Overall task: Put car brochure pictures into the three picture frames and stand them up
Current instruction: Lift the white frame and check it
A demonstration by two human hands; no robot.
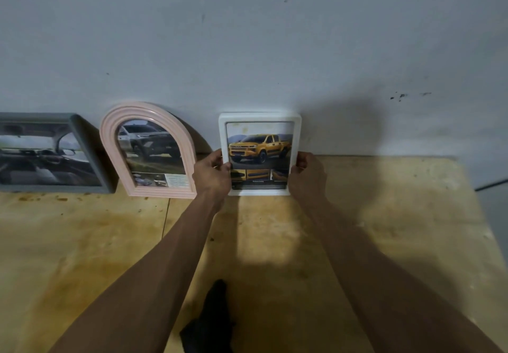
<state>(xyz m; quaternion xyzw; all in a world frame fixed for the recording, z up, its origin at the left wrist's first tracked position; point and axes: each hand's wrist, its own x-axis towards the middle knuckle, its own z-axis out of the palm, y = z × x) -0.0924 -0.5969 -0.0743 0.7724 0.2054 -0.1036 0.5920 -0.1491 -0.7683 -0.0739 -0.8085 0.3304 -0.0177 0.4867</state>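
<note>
Though dim, truck picture (259,150) in white frame (297,135).

Both bare forearms reach from the lower frame toward the centre. The left hand (211,172) and right hand (306,174) are curled, fingers gripping, thumbs pointing inward, level with each other.

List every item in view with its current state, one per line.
grey frame: upright at the wall, holds interior picture.
pink arched frame: leaning on the wall, holds silver car picture.
white frame: upright, holds yellow pickup picture, gripped on both sides.
left hand: gripping its left edge.
right hand: gripping its right edge.
black cloth: crumpled on the table.
</note>
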